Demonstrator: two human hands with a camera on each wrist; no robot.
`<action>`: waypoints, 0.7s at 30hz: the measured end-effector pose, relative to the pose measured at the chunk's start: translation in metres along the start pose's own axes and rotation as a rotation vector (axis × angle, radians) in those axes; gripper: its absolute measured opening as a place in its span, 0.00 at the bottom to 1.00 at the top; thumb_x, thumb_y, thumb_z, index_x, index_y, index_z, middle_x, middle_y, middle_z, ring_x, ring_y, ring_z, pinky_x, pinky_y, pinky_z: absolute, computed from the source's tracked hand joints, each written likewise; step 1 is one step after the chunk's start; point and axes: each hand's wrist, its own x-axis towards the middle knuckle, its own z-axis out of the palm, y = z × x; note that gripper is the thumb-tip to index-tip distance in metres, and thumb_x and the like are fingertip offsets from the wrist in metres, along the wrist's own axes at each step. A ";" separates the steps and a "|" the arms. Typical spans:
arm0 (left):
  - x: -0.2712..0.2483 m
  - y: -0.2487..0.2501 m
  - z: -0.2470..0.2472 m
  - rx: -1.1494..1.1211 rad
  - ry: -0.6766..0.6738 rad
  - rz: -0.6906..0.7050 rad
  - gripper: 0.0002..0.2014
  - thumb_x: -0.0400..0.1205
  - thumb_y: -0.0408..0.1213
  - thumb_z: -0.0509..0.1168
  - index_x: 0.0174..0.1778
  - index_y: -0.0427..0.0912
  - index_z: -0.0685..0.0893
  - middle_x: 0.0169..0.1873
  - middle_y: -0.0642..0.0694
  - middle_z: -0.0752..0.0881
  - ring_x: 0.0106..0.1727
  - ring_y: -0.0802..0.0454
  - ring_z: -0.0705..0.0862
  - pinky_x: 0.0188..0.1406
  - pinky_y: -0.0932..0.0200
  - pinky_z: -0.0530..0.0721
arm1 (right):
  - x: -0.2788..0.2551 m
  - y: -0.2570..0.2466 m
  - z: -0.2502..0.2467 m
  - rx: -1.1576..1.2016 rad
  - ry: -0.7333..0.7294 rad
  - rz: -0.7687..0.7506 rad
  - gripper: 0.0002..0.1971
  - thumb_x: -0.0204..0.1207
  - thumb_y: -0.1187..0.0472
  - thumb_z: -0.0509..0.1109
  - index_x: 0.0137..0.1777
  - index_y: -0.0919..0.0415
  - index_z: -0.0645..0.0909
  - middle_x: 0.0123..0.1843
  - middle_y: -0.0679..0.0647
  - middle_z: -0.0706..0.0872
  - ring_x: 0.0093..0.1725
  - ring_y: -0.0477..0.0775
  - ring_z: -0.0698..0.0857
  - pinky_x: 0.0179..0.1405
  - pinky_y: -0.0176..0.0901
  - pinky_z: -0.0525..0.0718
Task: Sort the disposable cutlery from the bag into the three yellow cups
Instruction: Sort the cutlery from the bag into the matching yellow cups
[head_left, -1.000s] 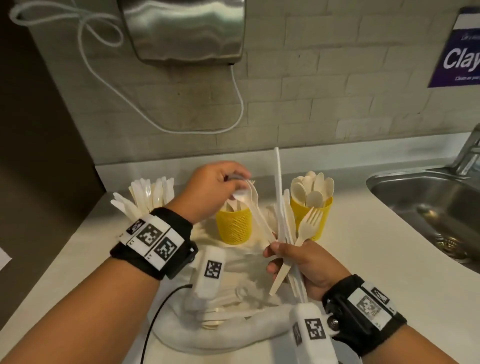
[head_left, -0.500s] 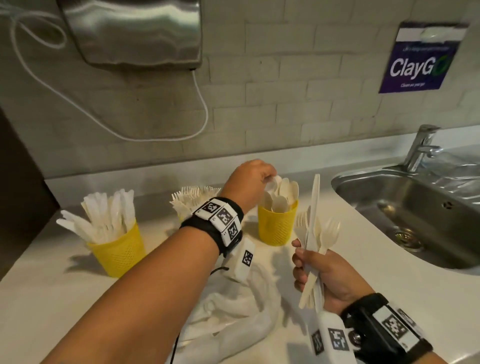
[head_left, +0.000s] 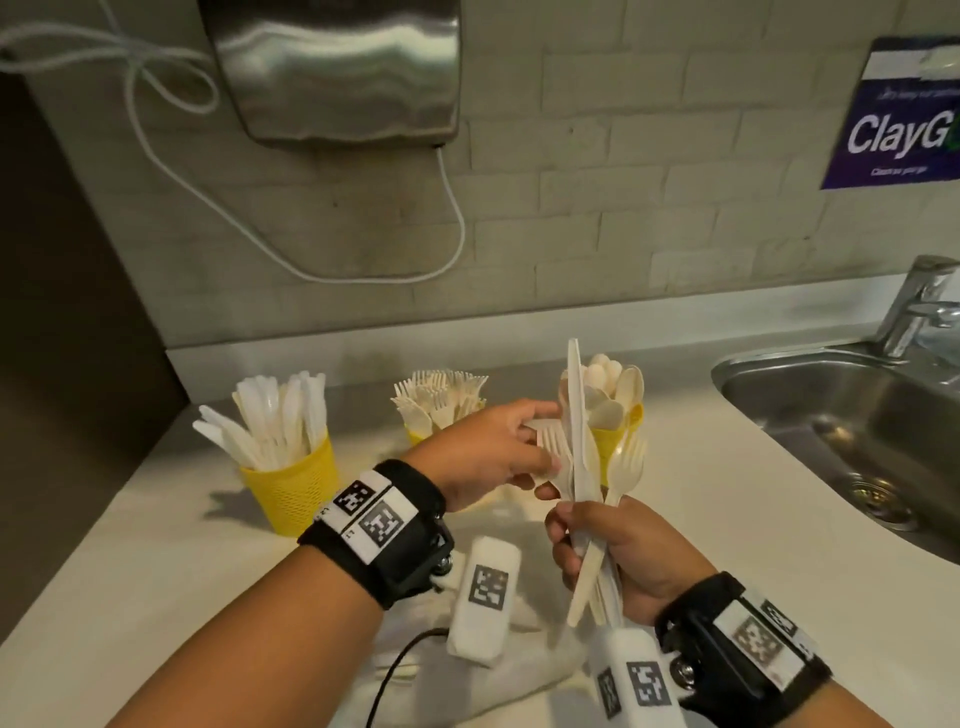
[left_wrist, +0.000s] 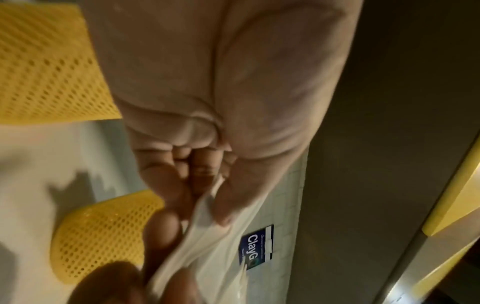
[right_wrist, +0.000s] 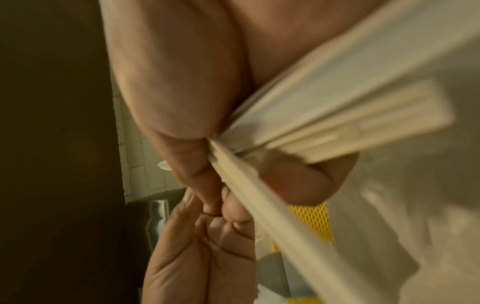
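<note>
Head view shows the right hand (head_left: 618, 556) clenched round a mixed bundle of cutlery (head_left: 582, 467), held upright, likely so single pieces can be drawn out. The left hand (head_left: 488, 457) reaches in, thumb and fingers apparently pinching a fork (head_left: 551, 447) in that bundle; the blurred wrist views only half confirm it. The knife cup (head_left: 291, 488), fork cup (head_left: 415, 434) and spoon cup (head_left: 615, 441) stand behind, the last partly screened by the bundle. The white bag (head_left: 530, 670) lies under the forearms; a sink (head_left: 831, 410) sits at right.
</note>
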 end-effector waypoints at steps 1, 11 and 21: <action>-0.006 -0.003 -0.003 -0.063 0.024 -0.001 0.25 0.77 0.23 0.66 0.70 0.44 0.73 0.45 0.44 0.85 0.37 0.53 0.85 0.36 0.64 0.82 | 0.003 0.002 0.004 -0.014 -0.017 0.013 0.03 0.70 0.67 0.68 0.38 0.68 0.81 0.23 0.58 0.79 0.17 0.52 0.75 0.18 0.39 0.76; -0.050 -0.009 -0.045 -0.045 0.254 -0.053 0.13 0.80 0.31 0.65 0.56 0.52 0.79 0.45 0.42 0.78 0.41 0.51 0.77 0.36 0.60 0.78 | 0.014 0.020 0.031 -0.247 -0.011 -0.036 0.03 0.68 0.66 0.72 0.35 0.64 0.87 0.31 0.65 0.76 0.23 0.55 0.75 0.27 0.43 0.76; -0.070 0.018 -0.076 0.442 0.747 0.175 0.12 0.78 0.27 0.58 0.45 0.50 0.80 0.48 0.51 0.86 0.45 0.50 0.86 0.50 0.46 0.86 | 0.017 0.022 0.032 -0.067 0.104 -0.083 0.07 0.79 0.69 0.63 0.54 0.63 0.79 0.35 0.59 0.87 0.25 0.53 0.81 0.31 0.45 0.81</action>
